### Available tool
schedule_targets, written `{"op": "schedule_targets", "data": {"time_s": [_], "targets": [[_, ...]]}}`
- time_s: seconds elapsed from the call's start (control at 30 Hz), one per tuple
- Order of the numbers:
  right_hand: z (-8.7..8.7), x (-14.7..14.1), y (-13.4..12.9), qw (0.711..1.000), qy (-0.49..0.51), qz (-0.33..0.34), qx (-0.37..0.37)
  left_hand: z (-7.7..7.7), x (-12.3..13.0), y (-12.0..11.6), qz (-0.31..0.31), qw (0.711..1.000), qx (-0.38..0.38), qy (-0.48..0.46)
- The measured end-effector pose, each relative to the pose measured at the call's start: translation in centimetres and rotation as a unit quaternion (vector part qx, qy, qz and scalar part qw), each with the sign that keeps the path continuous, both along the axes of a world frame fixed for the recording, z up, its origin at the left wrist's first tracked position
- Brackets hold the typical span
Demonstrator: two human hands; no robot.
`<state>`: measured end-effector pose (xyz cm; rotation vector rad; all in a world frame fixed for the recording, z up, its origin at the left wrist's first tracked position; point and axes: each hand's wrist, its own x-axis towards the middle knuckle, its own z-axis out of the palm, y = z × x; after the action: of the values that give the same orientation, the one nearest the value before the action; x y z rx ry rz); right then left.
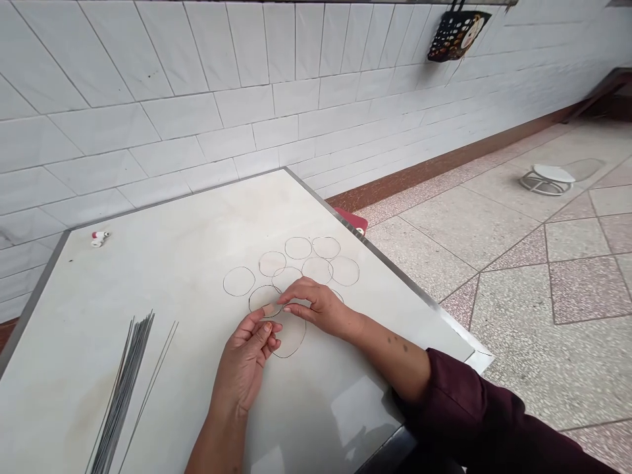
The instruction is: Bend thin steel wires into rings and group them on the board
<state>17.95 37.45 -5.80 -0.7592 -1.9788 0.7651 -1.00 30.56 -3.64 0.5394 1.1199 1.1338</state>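
Both hands meet over the white table, at a thin wire ring (302,341) that hangs between them. My left hand (247,362) has its thumb and forefinger closed near the ring's upper left side. From the right, my right hand (320,309) pinches the top of the same ring with thumb and fingertips. The exact spot where the wire ends meet is too fine to make out. Just beyond the hands lie several similar wire rings (224,282), some overlapping. My right hand partly hides a few of them.
A bundle of straight grey wires (121,395) lies on the table (187,263) at left, with a few loose wires (153,375) beside it. Small red-and-white items (100,237) sit at the far left corner. A dark basket (457,34) hangs on the tiled wall; a stool (548,178) stands right.
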Motion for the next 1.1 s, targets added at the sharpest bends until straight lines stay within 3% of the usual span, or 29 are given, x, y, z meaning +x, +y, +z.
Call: {"op": "schedule_targets", "data": {"time_s": [0.17, 0.37, 0.67, 1.1], "targets": [[0.2, -0.1, -0.4, 0.998, -0.021, -0.001, -0.054, -0.2, -0.1, 0.1, 0.005, 1.0, 0.008, -0.003], [0.8, 0.0, -0.6, 0.999, -0.005, 0.0, -0.048, -0.3, -0.1, 0.2, 0.013, 0.999, 0.022, -0.023], [0.6, 0.1, -0.6, 0.999, -0.022, 0.044, -0.024, 0.4, 0.4, -0.1, 0.041, 0.994, 0.033, 0.096], [0.4, 0.3, -0.7, 0.997, -0.043, 0.061, -0.022, 1.0, 0.8, -0.3, 0.002, 0.979, 0.051, 0.197]]}}
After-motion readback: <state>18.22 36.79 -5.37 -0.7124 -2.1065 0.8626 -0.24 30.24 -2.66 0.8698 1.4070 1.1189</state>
